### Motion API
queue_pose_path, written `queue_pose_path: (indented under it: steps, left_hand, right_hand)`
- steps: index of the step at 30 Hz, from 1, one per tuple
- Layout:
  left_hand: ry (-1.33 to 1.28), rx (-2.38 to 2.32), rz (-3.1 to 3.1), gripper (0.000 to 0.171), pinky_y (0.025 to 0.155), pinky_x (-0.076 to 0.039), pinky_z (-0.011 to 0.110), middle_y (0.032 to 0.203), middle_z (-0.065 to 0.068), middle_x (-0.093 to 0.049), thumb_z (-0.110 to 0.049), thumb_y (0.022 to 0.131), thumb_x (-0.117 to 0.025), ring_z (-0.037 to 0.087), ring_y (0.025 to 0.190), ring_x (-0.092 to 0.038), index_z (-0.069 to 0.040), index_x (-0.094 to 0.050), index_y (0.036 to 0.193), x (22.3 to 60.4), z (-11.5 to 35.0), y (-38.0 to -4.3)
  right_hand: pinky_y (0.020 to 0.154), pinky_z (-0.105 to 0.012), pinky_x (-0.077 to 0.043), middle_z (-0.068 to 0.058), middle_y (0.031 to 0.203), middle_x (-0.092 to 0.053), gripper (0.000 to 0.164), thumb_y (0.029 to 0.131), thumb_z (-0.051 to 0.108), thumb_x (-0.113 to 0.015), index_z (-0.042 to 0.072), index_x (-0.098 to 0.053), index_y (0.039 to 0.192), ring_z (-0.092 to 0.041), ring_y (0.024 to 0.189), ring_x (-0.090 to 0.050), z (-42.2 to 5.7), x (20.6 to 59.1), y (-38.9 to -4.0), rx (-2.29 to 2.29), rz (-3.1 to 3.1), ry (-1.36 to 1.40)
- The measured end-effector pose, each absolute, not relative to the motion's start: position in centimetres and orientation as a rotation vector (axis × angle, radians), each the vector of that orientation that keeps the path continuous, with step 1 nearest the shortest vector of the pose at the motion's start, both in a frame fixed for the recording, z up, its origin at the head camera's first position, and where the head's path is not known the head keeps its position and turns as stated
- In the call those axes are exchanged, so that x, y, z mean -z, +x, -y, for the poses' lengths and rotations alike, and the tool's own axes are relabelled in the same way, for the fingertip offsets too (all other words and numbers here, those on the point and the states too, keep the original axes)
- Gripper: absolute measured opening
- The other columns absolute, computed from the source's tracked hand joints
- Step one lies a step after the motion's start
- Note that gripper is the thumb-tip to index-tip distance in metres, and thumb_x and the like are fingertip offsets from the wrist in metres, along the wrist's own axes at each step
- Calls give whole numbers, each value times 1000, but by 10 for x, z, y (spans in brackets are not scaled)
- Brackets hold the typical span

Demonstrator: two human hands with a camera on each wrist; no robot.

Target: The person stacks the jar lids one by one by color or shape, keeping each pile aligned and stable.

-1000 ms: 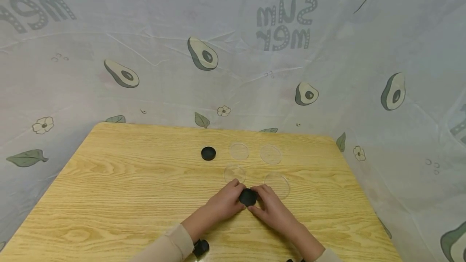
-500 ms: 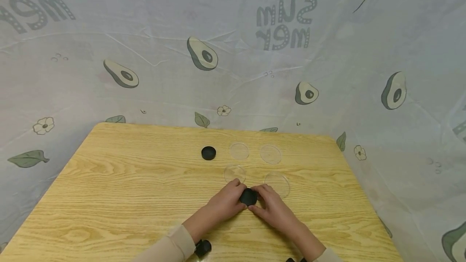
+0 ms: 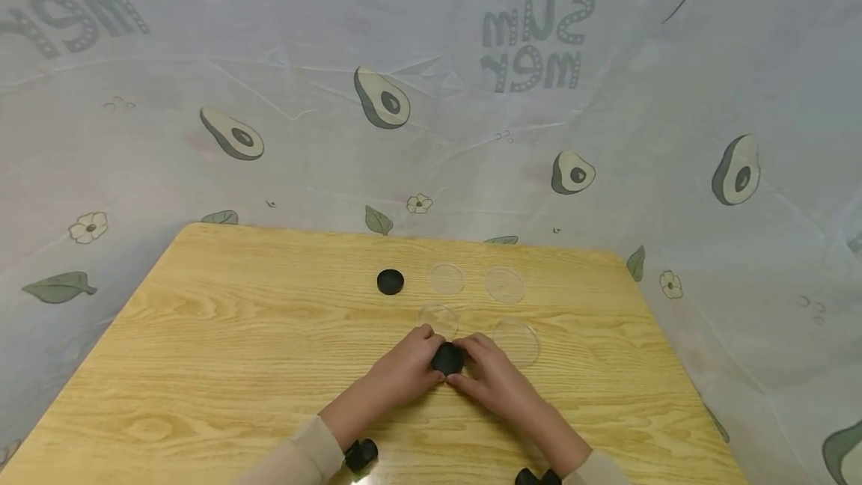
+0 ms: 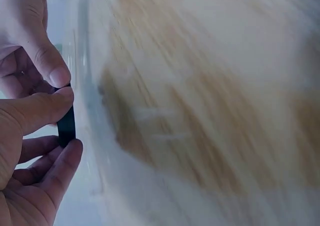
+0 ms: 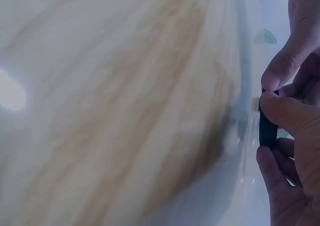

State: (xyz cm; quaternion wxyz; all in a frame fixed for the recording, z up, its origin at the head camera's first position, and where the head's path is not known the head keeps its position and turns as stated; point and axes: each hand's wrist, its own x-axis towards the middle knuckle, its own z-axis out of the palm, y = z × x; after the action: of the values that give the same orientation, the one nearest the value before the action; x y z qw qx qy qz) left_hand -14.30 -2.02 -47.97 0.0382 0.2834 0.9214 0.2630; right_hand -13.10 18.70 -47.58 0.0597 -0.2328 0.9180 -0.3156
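Both hands hold one black round disc, like a shallow lid (image 3: 447, 359), over the front middle of the wooden table. My left hand (image 3: 405, 367) pinches its left edge between thumb and fingers. On the opposite edge, the thumb and fingers of my right hand (image 3: 500, 379) do the same. Seen edge-on in the left wrist view, the black disc (image 4: 66, 126) is thin, with fingertips above and below it. The right wrist view shows the same disc (image 5: 268, 128) between the fingers. Its underside is hidden in the head view.
A second black disc (image 3: 390, 282) lies farther back on the table (image 3: 236, 335). Several clear round discs lie right of it, among them one at the back (image 3: 447, 279) and a larger one (image 3: 516, 343) beside my right hand. A patterned curtain (image 3: 303, 96) stands behind the table.
Both hands have shifted slightly left with the black disc between them. Their hold on it looks the same. The head view has moved a little; the other discs stay put on the table.
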Motion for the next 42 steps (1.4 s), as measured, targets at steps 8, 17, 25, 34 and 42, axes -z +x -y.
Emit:
queue_pose_path:
  steps: [8,17,25,34,42]
  left_hand:
    - [781,-951,-2821,37,87,-57,36,109,10,-62,-11,90,-82,18,96,-61,0,-69,123,475,49,-144]
    - [666,-1007,-2801,41,89,-56,42,110,14,-62,-7,89,-82,21,99,-60,3,-67,125,473,79,-145]
    - [596,-999,-2809,40,87,-56,43,108,15,-63,-4,86,-84,21,95,-61,4,-68,122,474,98,-149]
    - [529,-987,-2834,39,88,-56,42,107,14,-63,-2,85,-84,21,95,-62,4,-68,120,481,111,-154]
    - [561,-978,-2831,35,83,-54,40,102,13,-62,0,85,-83,18,88,-57,5,-69,116,486,117,-156]
  right_hand:
    - [95,-37,-59,-9,128,-64,47,97,22,-78,4,-63,137,-22,113,-67,-159,470,-139,960,-2761,-740]
    - [98,-40,-57,-10,126,-64,46,97,23,-77,3,-64,136,-23,114,-65,-126,471,-149,960,-2734,-798]
    - [104,-44,-54,-11,128,-63,46,98,24,-76,4,-64,137,-25,120,-63,-103,475,-157,931,-2719,-807]
    - [106,-41,-53,-11,129,-63,44,99,24,-75,5,-64,137,-23,121,-62,-84,480,-164,893,-2724,-832]
    - [105,-39,-54,-10,128,-63,44,99,25,-75,5,-64,137,-23,120,-62,-78,486,-166,831,-2726,-833]
